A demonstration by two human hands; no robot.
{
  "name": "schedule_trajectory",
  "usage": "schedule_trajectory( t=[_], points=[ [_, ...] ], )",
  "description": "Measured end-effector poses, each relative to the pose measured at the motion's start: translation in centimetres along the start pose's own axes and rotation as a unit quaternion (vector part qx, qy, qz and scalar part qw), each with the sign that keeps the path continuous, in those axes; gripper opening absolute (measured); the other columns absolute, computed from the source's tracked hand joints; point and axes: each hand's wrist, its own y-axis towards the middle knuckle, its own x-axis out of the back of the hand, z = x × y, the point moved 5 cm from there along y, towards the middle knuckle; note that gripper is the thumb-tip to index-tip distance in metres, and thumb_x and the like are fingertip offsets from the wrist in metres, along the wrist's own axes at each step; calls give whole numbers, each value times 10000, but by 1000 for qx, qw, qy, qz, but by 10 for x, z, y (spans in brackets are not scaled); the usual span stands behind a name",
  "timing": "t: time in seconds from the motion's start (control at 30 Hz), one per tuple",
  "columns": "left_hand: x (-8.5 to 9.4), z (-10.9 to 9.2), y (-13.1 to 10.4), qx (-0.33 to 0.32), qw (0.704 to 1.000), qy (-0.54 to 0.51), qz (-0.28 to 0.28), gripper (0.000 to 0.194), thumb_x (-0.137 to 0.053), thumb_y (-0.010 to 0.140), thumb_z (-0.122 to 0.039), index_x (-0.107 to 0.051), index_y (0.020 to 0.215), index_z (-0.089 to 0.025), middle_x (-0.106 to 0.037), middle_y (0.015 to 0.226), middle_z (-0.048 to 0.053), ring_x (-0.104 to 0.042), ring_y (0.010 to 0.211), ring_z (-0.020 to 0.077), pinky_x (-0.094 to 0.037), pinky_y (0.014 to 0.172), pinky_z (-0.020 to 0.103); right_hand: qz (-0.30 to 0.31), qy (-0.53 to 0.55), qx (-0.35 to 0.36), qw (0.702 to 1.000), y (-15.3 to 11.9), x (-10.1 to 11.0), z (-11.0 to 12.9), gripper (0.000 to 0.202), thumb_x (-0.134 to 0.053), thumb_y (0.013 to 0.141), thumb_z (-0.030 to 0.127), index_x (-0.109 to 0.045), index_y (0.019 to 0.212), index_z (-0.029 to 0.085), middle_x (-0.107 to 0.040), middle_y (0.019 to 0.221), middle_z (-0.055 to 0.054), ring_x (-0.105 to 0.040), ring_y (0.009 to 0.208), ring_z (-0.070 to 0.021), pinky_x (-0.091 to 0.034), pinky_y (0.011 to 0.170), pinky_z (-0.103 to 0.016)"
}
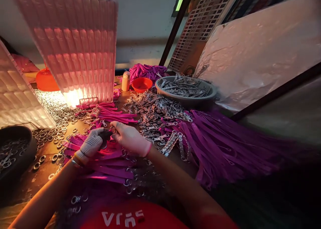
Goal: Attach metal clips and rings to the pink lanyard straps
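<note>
My left hand [91, 144], in a white dotted glove with dark fingertips, is closed over the purple straps [110, 165]. What its fingers grip is too small and dark to make out. Facing it, my right hand [131, 139], in a pale glove, pinches a small metal ring [113, 130] between thumb and fingers. The fingertips of both hands nearly meet. Under them the purple straps lie in a loose stack, several with metal rings at their ends. Behind the hands is another bunch of purple straps [112, 114].
Loose rings [56, 113] cover the left, by a dark tub [33, 148] and a lit red lamp [46, 80]. Metal links [157, 111] are heaped by a grey basin [185, 96]. A red bowl [141, 85], bottle [125, 81] and long purple straps [220, 142] surround them. A ribbed panel [82, 48] stands behind.
</note>
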Motion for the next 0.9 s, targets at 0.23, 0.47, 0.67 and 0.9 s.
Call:
schedule_trajectory(
  t=[0.23,0.47,0.67,0.9],
  points=[
    [-2,2,-9,-16,1000,2,-9,299,-602,835,-413,-654,745,-133,-521,561,-13,-424,447,78,-328,429,202,78,-128,-15,989,3,-4,3,330,-550,972,459,-638,1097,167,-758,937,-102,-719,867,-247,-408,667,-273],
    [-9,3,-14,-9,999,-42,9,210,-570,807,-317,-567,662,-166,-488,516,-33,-412,415,72,-309,419,197,115,-218,68,967,-1,-10,11,277,-513,988,371,-616,1087,134,-750,890,-134,-724,812,-275,-383,605,-294],
    [-4,-9,-15,-13,999,-49,-2,253,-567,845,-360,-583,688,-163,-460,490,-43,-391,403,68,-282,399,192,74,-197,40,977,2,-14,11,291,-489,1000,366,-624,1115,135,-753,894,-136,-722,807,-259,-424,648,-284],
    [-2,-14,-25,20,992,-124,-10,303,-638,782,-433,-531,661,-177,-414,456,-61,-330,366,63,-246,360,202,-49,-62,-12,997,-6,-7,19,441,-596,974,320,-520,1393,207,-746,1131,-70,-715,999,-214,-469,790,-252]
  ],
)
